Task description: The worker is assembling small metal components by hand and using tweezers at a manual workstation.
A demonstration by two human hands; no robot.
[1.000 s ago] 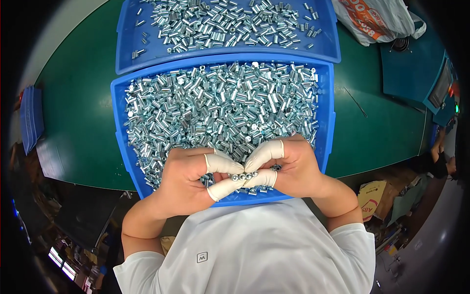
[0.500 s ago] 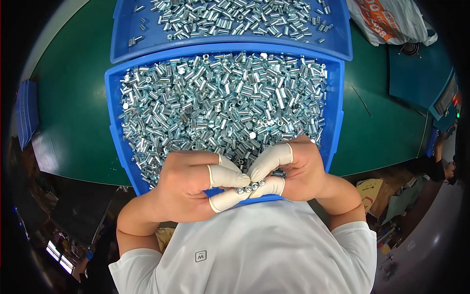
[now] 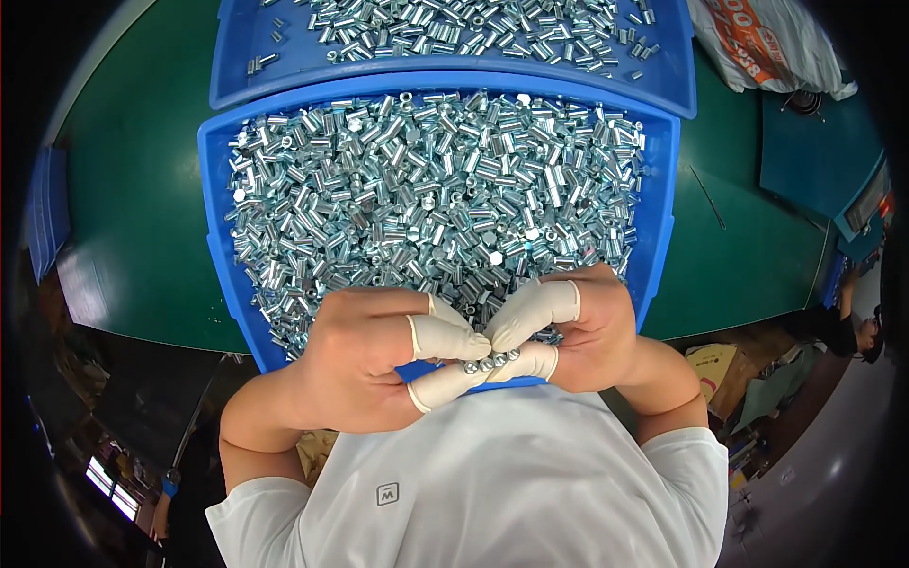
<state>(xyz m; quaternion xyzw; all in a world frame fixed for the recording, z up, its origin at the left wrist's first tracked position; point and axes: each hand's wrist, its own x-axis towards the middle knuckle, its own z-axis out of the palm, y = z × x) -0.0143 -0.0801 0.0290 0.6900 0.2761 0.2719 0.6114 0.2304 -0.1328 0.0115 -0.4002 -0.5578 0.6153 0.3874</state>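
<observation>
Over the near edge of the large blue bin (image 3: 214,237), my left hand (image 3: 374,355) and my right hand (image 3: 587,327) meet with their fingertips almost touching. White finger cots cover the thumbs and some fingers of both. Between them they pinch a short row of several silvery hex standoffs (image 3: 486,364), ends facing me. Both hands are closed on this row, thumbs below and fingers above. Under and beyond the hands, the bin holds a thick heap of loose hex standoffs (image 3: 426,199), lying in all directions.
A second blue bin (image 3: 284,80) with more standoffs adjoins the far side. Both sit on a green table (image 3: 133,227). At the right lie a thin dark rod (image 3: 708,197), a plastic bag (image 3: 767,43) and a teal device (image 3: 814,142). Other people show at the edges.
The bins and table have shifted slightly in view. My hands keep their pinch on the row of standoffs, with only small finger movements.
</observation>
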